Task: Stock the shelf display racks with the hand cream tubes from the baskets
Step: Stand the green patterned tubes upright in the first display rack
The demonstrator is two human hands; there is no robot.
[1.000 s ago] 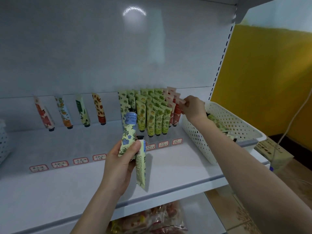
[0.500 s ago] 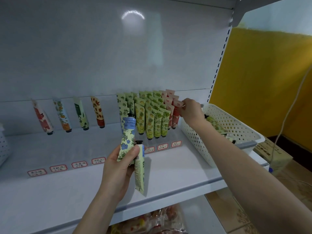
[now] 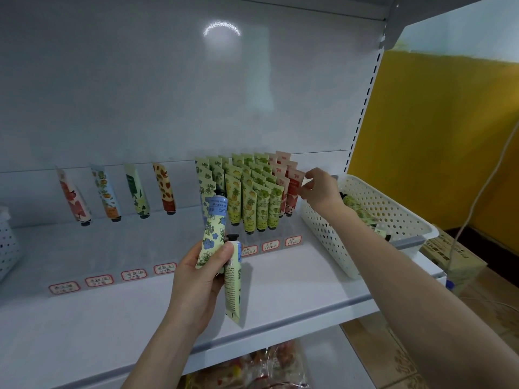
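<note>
My left hand (image 3: pixel 196 279) grips two blue-flower hand cream tubes (image 3: pixel 214 228) in front of the shelf, one pointing up, the other (image 3: pixel 233 284) hanging cap-up below my thumb. My right hand (image 3: pixel 318 189) pinches the top edge of a red tube (image 3: pixel 293 192) standing at the right end of the display rack. The rack holds rows of green and yellow tubes (image 3: pixel 252 197) and red tubes. Further left, single tubes (image 3: pixel 72 197) lean in their own slots. A white basket (image 3: pixel 393 217) at the right holds more tubes.
Red-framed price labels (image 3: pixel 133 275) line the rack's front. Another white basket (image 3: pixel 7 242) shows at the left edge. The white shelf board (image 3: pixel 295 282) ends in a front lip. Packaged goods (image 3: pixel 252 369) lie on the lower shelf. A cardboard box (image 3: pixel 452 256) and a cable are at the right.
My right hand has stayed at the red tube's top, shifting slightly. My left hand with its two tubes has held its place. The view has tilted a little.
</note>
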